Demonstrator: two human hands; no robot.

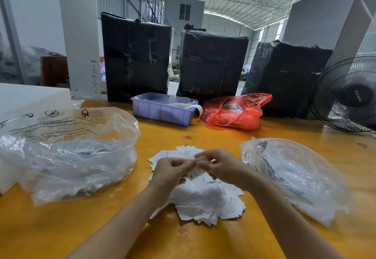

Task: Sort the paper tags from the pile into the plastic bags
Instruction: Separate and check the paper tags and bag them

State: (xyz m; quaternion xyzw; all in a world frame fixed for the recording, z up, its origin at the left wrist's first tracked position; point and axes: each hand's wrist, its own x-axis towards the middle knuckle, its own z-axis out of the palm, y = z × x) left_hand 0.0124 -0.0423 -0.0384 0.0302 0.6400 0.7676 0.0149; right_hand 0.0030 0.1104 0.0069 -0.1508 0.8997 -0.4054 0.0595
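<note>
A pile of white paper tags (203,201) lies on the yellow table (203,136) in front of me. Just above it, my left hand (171,172) and my right hand (221,167) meet, both pinching one small white tag (195,173) between their fingertips. A large clear plastic bag (69,153) with tags inside sits to the left. Another clear plastic bag (293,177) holding white tags lies to the right.
A lilac plastic tray (162,109) and a red plastic bag (234,110) stand behind the pile. Three black wrapped bales (138,57) line the far edge. A black fan (345,96) stands at the far right, a white block (30,98) at the far left.
</note>
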